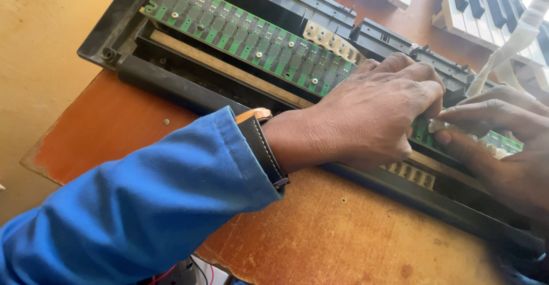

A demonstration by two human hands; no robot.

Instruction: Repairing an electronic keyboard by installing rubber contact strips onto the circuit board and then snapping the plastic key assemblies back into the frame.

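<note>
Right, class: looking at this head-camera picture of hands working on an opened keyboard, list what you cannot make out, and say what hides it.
- Head view: the part of the green circuit board under the left hand, covered by that hand.
- The small pale thing pinched at the fingertips: mostly covered, its kind unclear.
- The right hand: cut off by the right edge.
- The piano keys: cut by the top edge.
- The tiny parts on the board: too small to tell apart.

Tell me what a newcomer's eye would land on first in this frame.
First, the long green circuit board running diagonally inside the opened black plastic keyboard casing on the worn orange-brown wooden table. Next, the left hand, blue-sleeved with a black watch strap, resting on the board at centre. The right hand beside it pinches a small white piece against the board.
</note>
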